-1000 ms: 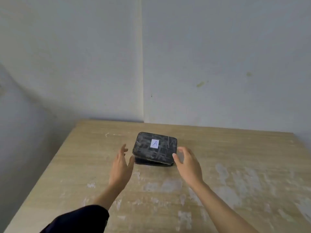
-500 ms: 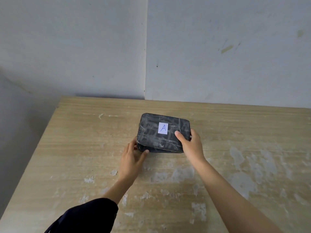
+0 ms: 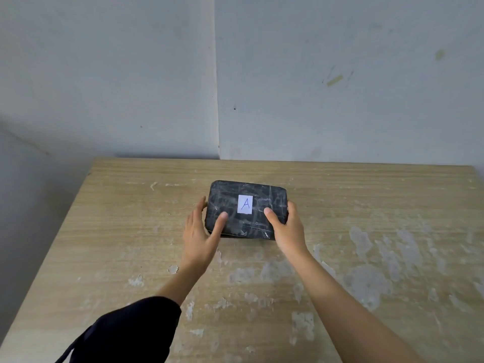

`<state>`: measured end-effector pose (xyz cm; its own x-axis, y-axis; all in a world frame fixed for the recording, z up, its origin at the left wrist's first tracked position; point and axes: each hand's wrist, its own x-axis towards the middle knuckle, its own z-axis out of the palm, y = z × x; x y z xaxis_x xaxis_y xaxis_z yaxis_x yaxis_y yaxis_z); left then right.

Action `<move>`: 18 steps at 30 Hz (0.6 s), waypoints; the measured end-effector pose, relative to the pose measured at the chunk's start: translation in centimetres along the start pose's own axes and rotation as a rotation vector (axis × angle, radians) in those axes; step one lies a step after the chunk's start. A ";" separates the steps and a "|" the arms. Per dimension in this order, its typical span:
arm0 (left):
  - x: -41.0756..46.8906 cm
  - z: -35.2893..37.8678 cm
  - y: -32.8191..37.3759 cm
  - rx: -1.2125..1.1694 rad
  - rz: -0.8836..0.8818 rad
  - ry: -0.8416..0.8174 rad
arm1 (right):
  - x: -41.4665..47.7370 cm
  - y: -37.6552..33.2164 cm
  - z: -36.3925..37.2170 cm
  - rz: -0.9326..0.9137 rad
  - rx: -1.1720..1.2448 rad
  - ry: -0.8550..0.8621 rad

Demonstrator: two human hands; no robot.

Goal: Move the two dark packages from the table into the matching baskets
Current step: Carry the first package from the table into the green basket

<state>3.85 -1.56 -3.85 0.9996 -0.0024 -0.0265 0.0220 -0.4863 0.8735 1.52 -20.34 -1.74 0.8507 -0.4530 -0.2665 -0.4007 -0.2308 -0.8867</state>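
A dark, tape-wrapped package [image 3: 251, 195] with a white label marked "A" lies in the middle of the wooden table [image 3: 366, 205]. A second dark package seems to lie under it, only a thin edge showing at the front. My left hand [image 3: 200, 231] grips its left side, thumb on top and fingers around the edge. My right hand [image 3: 285, 226] holds the right front corner, thumb on top beside the label. No basket is in view.
The table stands in a corner, its back edge against a grey wall [image 3: 340, 87]. Its top is worn, with pale patches of peeled finish at the front and right. To the left of the table edge is a drop to the floor.
Both hands came in from apart and closed on the package's two sides. My view tilted down and moved nearer to the table.
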 end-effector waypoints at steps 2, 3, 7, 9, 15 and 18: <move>0.8 0.2 1.4 0.053 0.009 0.032 | -0.2 -0.2 -0.4 0.012 0.033 0.000; 1.0 0.4 2.2 0.050 0.019 0.046 | -0.4 -0.3 -0.7 0.016 0.058 0.006; 0.0 1.9 5.3 -0.011 0.082 0.050 | -1.6 0.4 -3.8 0.009 0.165 0.042; -1.2 3.3 6.8 0.016 0.105 0.033 | -2.3 1.0 -6.4 0.025 0.215 0.038; -7.6 10.5 13.0 0.017 0.133 -0.001 | -4.7 4.0 -18.5 0.031 0.296 0.028; -11.4 15.0 16.9 -0.018 0.179 -0.021 | -6.0 6.0 -25.5 0.032 0.293 0.054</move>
<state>-7.39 -22.87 3.92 0.9871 -0.1057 0.1200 -0.1556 -0.4609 0.8737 -14.65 -41.02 4.19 0.8170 -0.5028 -0.2825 -0.3051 0.0389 -0.9515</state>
